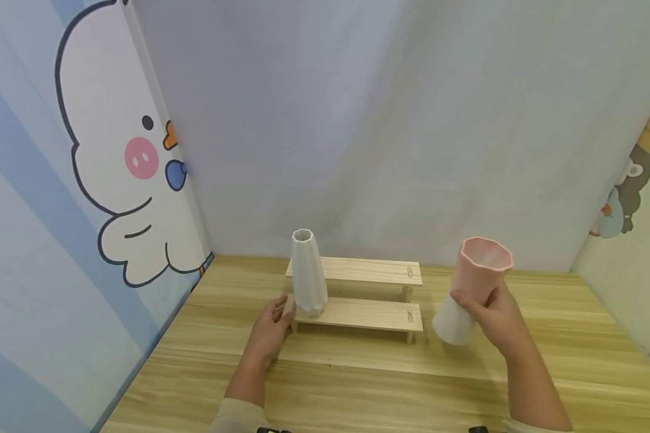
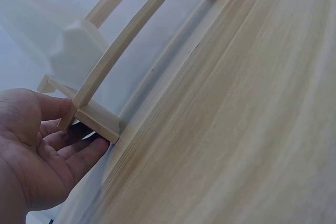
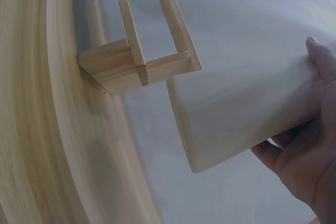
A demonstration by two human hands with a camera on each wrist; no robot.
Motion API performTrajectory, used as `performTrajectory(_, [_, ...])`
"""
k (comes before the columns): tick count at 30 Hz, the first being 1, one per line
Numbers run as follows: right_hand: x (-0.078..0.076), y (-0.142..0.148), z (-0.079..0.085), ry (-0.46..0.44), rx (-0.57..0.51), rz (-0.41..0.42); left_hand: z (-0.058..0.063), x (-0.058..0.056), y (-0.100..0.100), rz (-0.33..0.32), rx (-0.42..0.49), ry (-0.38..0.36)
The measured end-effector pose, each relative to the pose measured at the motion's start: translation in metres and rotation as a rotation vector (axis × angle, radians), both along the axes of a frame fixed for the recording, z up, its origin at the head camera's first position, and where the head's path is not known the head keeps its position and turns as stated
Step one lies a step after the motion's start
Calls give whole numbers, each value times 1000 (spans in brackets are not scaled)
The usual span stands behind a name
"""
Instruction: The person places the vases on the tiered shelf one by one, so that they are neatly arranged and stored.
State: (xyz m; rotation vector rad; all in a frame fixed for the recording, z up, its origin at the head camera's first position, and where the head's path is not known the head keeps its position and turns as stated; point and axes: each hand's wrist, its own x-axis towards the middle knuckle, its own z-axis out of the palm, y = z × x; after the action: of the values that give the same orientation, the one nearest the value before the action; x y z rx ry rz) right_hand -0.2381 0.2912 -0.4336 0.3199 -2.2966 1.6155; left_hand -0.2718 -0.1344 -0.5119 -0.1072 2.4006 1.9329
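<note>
A two-step wooden rack (image 1: pixel 363 313) stands on the table, with a tall white faceted vase (image 1: pixel 309 276) upright at the left of its lower step. My left hand (image 1: pixel 271 332) grips the left end of that step; the left wrist view shows thumb and fingers about the end board (image 2: pixel 97 121). To the right of the rack, my right hand (image 1: pixel 495 316) holds a second vase (image 1: pixel 473 282), pink at its wide rim and white toward the base. This vase is tilted, and its base (image 3: pixel 194 135) hangs above the table in the right wrist view.
The wood-grain table (image 1: pixel 346 391) runs back to a pale grey curtain (image 1: pixel 357 120). A blue-and-white cartoon curtain (image 1: pixel 103 180) borders the left side, and a light printed one (image 1: pixel 634 252) borders the right. The rack's upper step (image 1: pixel 368 270) is behind the lower one.
</note>
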Motion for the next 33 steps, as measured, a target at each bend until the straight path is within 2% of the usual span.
performTrajectory(15, [-3, -18, 3, 6, 11, 19, 1, 0, 0, -11, 17, -2])
performTrajectory(22, [-9, -26, 3, 14, 9, 30, 2, 0, 0, -6, 14, -11])
performTrajectory(33, [-16, -46, 6, -21, 19, 65, 2, 2, 0, -6, 34, -3])
